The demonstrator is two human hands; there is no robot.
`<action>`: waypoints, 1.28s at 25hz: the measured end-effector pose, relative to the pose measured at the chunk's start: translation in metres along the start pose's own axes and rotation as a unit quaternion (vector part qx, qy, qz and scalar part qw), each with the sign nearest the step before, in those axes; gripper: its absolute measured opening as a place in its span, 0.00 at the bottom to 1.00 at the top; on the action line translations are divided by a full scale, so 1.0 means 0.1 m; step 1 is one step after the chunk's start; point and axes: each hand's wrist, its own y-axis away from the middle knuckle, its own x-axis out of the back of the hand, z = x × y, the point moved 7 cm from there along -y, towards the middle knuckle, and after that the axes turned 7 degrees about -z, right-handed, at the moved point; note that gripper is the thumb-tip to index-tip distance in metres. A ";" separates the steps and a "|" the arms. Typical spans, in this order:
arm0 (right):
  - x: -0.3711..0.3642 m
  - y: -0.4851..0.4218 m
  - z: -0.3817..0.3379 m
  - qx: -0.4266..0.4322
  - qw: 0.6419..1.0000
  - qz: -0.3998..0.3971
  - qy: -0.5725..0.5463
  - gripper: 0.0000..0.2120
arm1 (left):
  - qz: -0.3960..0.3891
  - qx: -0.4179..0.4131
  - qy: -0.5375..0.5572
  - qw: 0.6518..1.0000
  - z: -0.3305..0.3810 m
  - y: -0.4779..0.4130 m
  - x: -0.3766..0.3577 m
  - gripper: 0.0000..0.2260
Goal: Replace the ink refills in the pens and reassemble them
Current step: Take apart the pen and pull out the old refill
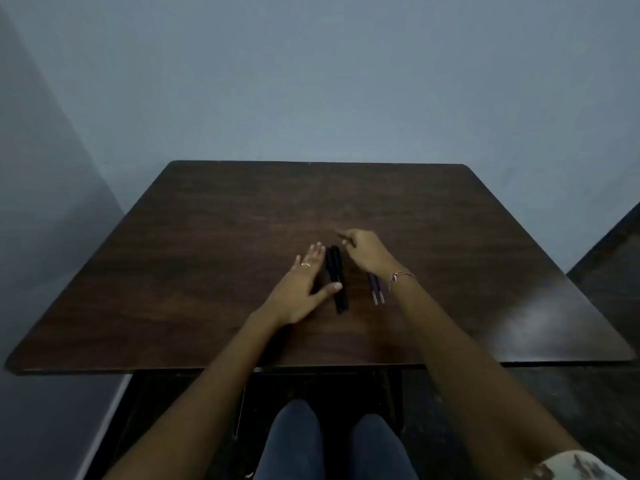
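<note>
— Where were the pens?
— The two black pens (335, 277) lay side by side at the middle of the frame, on the dark wooden table (207, 237). My left hand (304, 289) lay flat and spread, thumb across them.
— And the refills?
— Two purple ink refills (376, 292) lay just right of the pens, partly under my right wrist. My right hand (365, 252) was curled on something thin; I couldn't tell what.

dim, soft, bluish frame with glare on the table (530, 323), wide-angle bowing at edges
</note>
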 end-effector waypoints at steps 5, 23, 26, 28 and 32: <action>-0.15 0.00 -0.07 0.028 0.994 -0.068 0.078 0.19 | -0.043 -0.035 -0.017 0.998 0.12 0.11 -0.14 0.51; -0.16 -0.17 -0.12 0.033 0.974 -0.090 0.207 0.15 | -0.047 -0.030 -0.031 0.998 0.06 0.08 -0.18 0.46; -0.09 -0.20 -0.16 0.024 0.978 -0.080 0.193 0.15 | -0.036 -0.033 -0.028 0.998 0.06 0.08 -0.15 0.47; -0.02 -0.20 -0.23 0.024 0.986 -0.062 0.156 0.15 | -0.007 -0.037 -0.028 0.999 0.06 0.09 -0.08 0.49; 0.05 -0.07 -0.31 0.005 0.992 -0.049 -0.114 0.17 | 0.053 -0.028 -0.045 0.997 0.07 0.07 0.12 0.52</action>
